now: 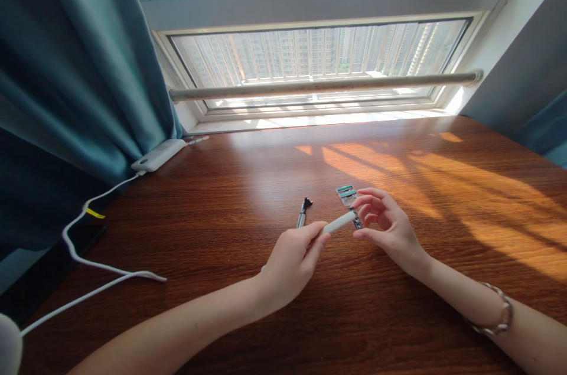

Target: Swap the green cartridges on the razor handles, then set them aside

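Observation:
My left hand (295,260) is closed around a slim white stick-shaped handle (340,222), which slants up to the right. Its near part is hidden in the palm. Close by the far end, my right hand (392,230) is open, with curved fingers and the thumb apart. Between thumb and fingers shows a small dark piece (357,220); whether it joins the handle or lies behind it, I cannot tell. Behind the hands lies a clear plastic pack (346,193) with teal strips, like razor cartridges. A black and silver razor (303,212) rests left of it, partly hidden by my left hand.
A brown wooden tabletop (212,204) runs back to the window, with a rail (319,88) across it. At the left, a white power bank-like device (159,155) has a white cable (73,248). Blue curtains (101,56) hang there, above a dark flat object (53,268).

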`<state>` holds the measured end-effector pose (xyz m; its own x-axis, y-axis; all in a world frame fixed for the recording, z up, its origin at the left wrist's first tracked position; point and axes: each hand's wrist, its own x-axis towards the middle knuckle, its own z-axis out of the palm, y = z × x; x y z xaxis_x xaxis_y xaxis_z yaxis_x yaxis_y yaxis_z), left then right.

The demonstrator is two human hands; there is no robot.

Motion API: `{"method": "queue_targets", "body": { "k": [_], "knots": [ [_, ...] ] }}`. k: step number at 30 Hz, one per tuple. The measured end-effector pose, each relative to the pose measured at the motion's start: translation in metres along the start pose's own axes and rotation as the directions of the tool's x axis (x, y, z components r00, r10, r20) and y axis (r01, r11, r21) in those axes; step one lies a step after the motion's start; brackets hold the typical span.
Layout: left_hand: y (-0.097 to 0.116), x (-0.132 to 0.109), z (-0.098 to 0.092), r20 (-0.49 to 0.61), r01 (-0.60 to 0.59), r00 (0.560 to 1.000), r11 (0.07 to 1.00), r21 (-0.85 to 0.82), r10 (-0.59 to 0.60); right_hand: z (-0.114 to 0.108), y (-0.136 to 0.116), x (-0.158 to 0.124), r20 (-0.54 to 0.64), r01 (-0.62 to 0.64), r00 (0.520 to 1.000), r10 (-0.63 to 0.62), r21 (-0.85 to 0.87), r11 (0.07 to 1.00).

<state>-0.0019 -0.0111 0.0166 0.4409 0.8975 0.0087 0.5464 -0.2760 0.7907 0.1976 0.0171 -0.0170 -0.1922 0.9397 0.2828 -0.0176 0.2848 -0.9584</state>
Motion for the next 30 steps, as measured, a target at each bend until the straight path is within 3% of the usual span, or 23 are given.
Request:
{"method": "queue_targets", "body": {
  "k": [5, 14, 30],
  "knots": [
    [0.0025, 0.0012, -0.001, 0.08, -0.013, 0.997, 0.998, -0.069, 0.019, -0.0003, 0.002, 0.0009, -0.001, 0.0, 1.0, 0.0, -0.032, 0.999],
    [-0.0024, 0.0026, -0.0022, -0.056, 0.059, 0.997, 0.995, 0.076, -0.054, 0.0006, -0.0017, -0.0008, 0.0, -0.002, 1.0, 0.002, -0.016, 1.0],
    [0.0013, 0.0009, -0.0016, -0.031, 0.034, 0.999, 0.998, 0.05, -0.033, 0.0003, -0.0046, 0.0005, -0.024, 0.006, 1.0, -0.006, -0.019, 1.0]
  ]
}}
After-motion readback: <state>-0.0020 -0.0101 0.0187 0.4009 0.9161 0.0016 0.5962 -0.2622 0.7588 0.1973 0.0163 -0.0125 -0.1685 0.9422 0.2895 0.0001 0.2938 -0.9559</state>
